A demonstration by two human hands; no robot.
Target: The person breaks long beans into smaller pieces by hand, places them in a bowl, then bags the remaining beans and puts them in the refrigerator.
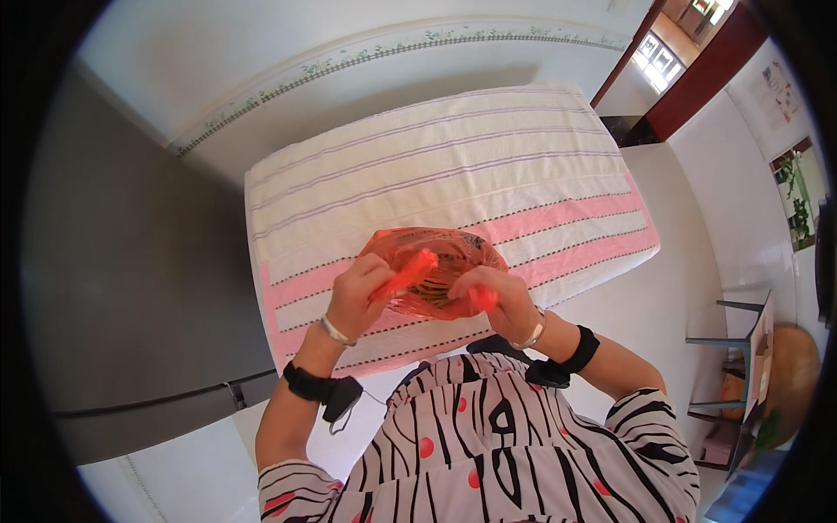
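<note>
A thin red plastic bag (397,244) sits on the cloth-covered table, close to its near edge. Through its mouth and walls show dark and yellowish strips, whose kind I cannot make out. My left hand (356,292) is closed on one twisted handle of the bag, pulled up at the mouth's left side. On the right, my right hand (501,292) grips the other bunched handle, its fingers curled at the mouth. Both hands are raised just above the bag.
A striped white and pink cloth (418,166) covers the table. To the left stands a large dark grey cabinet-like surface (148,261). A wall (366,70) with a patterned border runs behind the table. An upturned stool-like frame (732,349) is on the right.
</note>
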